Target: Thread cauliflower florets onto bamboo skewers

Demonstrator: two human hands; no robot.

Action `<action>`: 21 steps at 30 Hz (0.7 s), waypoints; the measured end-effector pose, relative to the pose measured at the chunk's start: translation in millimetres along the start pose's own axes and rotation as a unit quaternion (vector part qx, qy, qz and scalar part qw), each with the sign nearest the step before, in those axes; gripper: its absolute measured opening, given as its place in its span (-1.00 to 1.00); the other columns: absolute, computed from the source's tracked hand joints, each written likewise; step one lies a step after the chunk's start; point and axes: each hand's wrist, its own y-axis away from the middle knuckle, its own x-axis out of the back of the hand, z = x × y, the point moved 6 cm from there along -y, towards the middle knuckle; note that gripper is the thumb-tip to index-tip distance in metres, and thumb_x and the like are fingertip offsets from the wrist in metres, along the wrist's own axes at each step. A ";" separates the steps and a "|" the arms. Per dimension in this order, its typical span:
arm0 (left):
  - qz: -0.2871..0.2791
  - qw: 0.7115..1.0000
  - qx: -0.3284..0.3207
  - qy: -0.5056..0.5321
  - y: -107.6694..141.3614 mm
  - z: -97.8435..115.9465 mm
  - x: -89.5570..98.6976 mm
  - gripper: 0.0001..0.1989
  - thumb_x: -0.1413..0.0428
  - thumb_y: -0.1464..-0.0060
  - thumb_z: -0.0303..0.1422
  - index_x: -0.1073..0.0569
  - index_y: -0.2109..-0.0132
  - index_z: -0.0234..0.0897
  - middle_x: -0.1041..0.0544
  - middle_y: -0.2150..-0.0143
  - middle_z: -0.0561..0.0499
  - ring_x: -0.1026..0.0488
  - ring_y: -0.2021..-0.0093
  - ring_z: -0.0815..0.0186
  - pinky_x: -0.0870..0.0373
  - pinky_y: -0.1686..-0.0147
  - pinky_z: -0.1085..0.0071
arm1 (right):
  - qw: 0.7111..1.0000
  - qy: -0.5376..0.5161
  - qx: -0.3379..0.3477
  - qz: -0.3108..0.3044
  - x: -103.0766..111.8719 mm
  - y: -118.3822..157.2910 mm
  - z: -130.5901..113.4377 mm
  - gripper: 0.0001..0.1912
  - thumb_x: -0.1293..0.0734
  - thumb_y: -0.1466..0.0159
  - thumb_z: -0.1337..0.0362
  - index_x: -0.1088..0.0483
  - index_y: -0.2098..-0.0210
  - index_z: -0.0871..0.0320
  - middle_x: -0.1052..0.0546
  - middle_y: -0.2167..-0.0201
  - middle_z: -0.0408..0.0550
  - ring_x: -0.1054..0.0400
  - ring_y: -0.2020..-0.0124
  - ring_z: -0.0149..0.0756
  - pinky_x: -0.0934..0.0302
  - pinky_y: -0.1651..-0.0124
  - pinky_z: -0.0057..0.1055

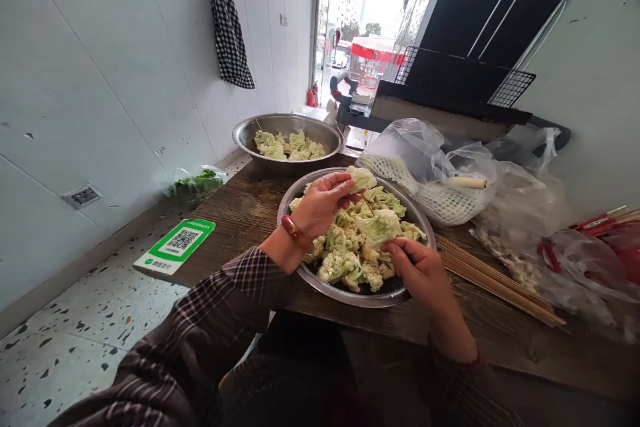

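Observation:
Over a metal bowl [423, 213] of cauliflower pieces [343, 263], both my hands are closed. My left hand [320, 203], with a reddish-brown bangle at the wrist, pinches a pale cauliflower floret [362, 179]. A larger cauliflower floret [380, 228] is gripped at its lower right edge by the thumb and fingers of my right hand [417, 270]. Between the two florets shows a short length of thin wooden skewer [369, 203]. Its ends are hidden, so I cannot tell how far it goes into either floret.
Behind stands a second metal bowl [240, 137] holding cauliflower on skewers. Bare bamboo skewers [500, 280] lie right of the near bowl. Plastic bags [450, 173] crowd the table's right side. A green QR-code card [175, 245] lies at the left corner of the wooden table [240, 213].

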 end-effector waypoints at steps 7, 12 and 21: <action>0.007 0.994 -0.070 -0.085 2.2 7.3 -1.7 -0.71 -0.35 0.04 -0.38 -0.45 0.19 -0.37 -0.51 0.35 0.04 -0.52 0.39 0.41 -0.22 0.46 0.50 | 1.000 0.022 0.003 0.014 0.8 0.0 -4.3 -0.65 -0.30 -0.30 0.07 -0.52 0.46 0.17 -0.29 0.65 -0.20 -0.10 0.59 -0.42 0.01 0.54 -0.47; -0.002 0.990 -0.076 -0.118 3.5 7.4 -3.1 -0.73 -0.34 0.02 -0.34 -0.47 0.21 -0.34 -0.52 0.34 0.05 -0.48 0.39 0.44 -0.24 0.44 0.49 | 0.999 0.026 0.021 0.015 1.0 -0.5 -9.1 -0.65 -0.30 -0.29 0.09 -0.47 0.52 0.16 -0.29 0.65 -0.20 -0.10 0.58 -0.42 -0.01 0.52 -0.47; -0.070 0.996 -0.003 -0.054 4.8 -0.2 -6.7 -0.66 -0.34 0.00 -0.28 -0.59 0.08 -0.38 -0.62 0.20 -0.12 -0.48 0.33 0.42 -0.26 0.38 0.48 | 0.999 0.018 0.018 0.026 3.1 1.5 -6.4 -0.67 -0.30 -0.29 0.08 -0.53 0.45 0.16 -0.35 0.63 -0.19 -0.15 0.57 -0.41 -0.03 0.51 -0.47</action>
